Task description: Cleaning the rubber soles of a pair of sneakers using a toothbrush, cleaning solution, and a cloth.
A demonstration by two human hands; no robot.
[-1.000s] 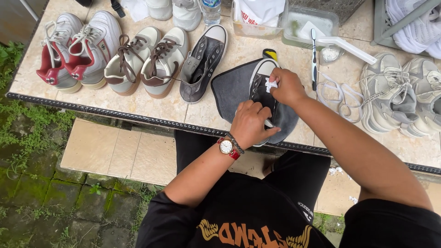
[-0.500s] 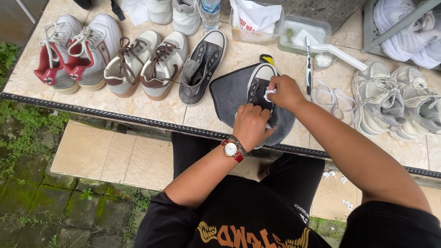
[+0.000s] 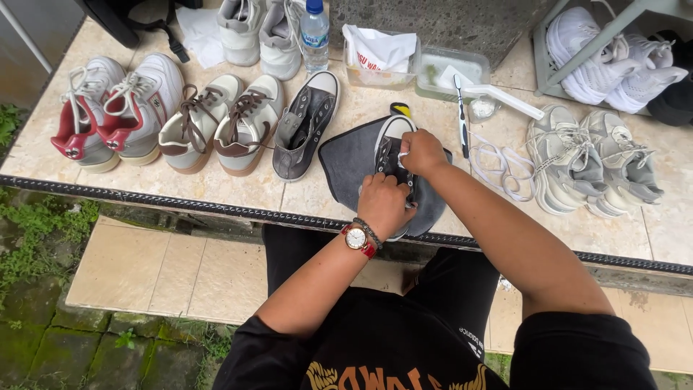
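Head view, looking down. The dark grey sneaker (image 3: 393, 155) lies on a dark grey cloth (image 3: 346, 162) near the front edge of the tiled desk (image 3: 216, 189), toe pointing away from me. My left hand (image 3: 384, 206) presses down over the heel end, fingers curled around it, so its grip is pressed together on the shoe. My right hand (image 3: 422, 152) sits over the lace area; the fingertips seem to pinch something small and white, perhaps a lace end, but the fingers hide it.

Handling: I judge the shoe light, with soft, yielding canvas sides and a stiff rubber sole and toe cap. Best hold is the sole and heel; the upper would collapse under a squeeze. The cloth may slide on the tile.

Edges and room: the desk's front edge, trimmed with a dark strip, runs just under my left hand, and part of the cloth reaches it. To the left, the matching grey sneaker (image 3: 307, 123) lies just beside the cloth, then a brown-trimmed pair (image 3: 220, 126) and a red and white pair (image 3: 119, 108). To the right, loose white laces (image 3: 498, 170) and a brush (image 3: 460, 115) lie near, with pale grey trainers (image 3: 592, 162) beyond. A water bottle (image 3: 315, 29) and a clear tray (image 3: 451, 72) stand behind. Open tile shows mainly front left.
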